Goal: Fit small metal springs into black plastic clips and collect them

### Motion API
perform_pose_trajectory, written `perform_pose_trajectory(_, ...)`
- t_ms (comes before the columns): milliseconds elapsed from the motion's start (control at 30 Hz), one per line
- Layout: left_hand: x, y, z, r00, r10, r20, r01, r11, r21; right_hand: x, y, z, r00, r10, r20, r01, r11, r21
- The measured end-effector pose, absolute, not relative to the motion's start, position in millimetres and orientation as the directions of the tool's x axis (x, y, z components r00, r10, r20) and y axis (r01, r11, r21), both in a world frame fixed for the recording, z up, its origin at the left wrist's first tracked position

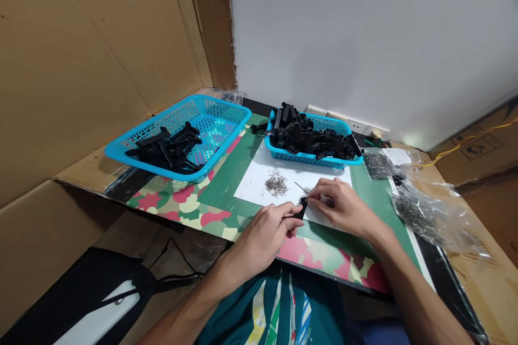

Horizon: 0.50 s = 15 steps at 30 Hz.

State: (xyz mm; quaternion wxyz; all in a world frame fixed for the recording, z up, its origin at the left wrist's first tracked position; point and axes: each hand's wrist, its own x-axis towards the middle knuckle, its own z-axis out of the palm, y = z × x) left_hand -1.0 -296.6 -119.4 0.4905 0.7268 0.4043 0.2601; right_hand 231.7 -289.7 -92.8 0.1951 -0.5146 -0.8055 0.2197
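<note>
My left hand [272, 228] is closed around a small black plastic part [302, 208], whose end sticks out past the thumb and index finger. My right hand [338, 202] meets it from the right, fingertips pinched together at that end. A thin metal rod [300, 188] points up and to the left from the right fingertips; its other end is hidden. Just beyond both hands, a pile of tiny metal pieces [276, 184], perhaps springs or pins, lies on a white sheet [251, 179].
A blue basket [319, 160] heaped with black plastic parts stands behind the sheet. At left, a larger blue basket [178, 175] holds fewer such parts. Clear bags of small metal pieces [413, 213] lie at right. Cardboard [101, 38] walls the left side.
</note>
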Motion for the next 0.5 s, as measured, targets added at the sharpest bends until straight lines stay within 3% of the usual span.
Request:
perform_pose_trajectory(367,-3.0,-298.0,-120.4,0.532,0.847,0.011,0.401,-0.264,0.877,230.6,-286.5,-96.6,-0.339,0.937,0.079,0.722,0.313,-0.616)
perform_pose_trajectory(500,-4.4,-297.6,-116.5,0.512,0.856,0.074,0.323,-0.271,0.907,230.6,-286.7,-94.4,-0.343,0.935,0.091,0.721,0.325,-0.612)
